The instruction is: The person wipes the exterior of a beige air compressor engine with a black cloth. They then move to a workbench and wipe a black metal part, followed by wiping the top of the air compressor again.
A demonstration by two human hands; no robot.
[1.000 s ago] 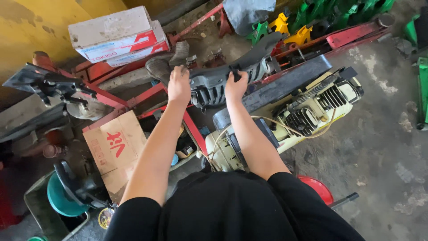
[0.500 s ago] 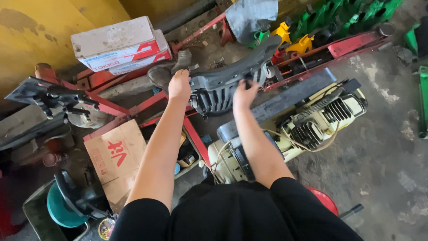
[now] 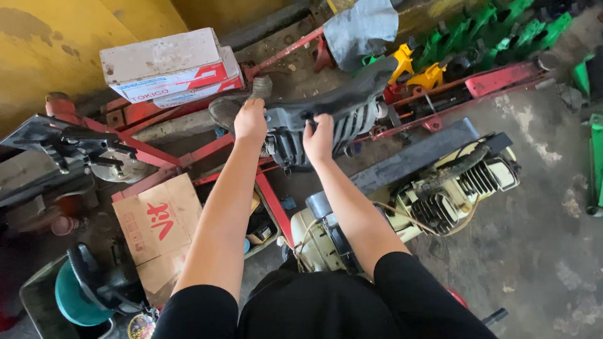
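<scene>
Hands on part | left hand (image 3: pixel 250 120) and right hand (image 3: pixel 319 139) both clasp grey finned engine casing (image 3: pixel 342 119), now drawn slightly leftward over red frame (image 3: pixel 271 199) | beige engine (image 3: pixel 433 194) below, untouched | casing position shifted, grip unchanged.

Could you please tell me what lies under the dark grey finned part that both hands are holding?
Under the dark grey finned part run red metal frame bars; whatever lies directly beneath it is covered by the part, the left hand and right hand.

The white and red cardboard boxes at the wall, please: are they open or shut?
Shut: the stacked white and red cardboard boxes show flat, closed tops with no raised flaps.
</scene>
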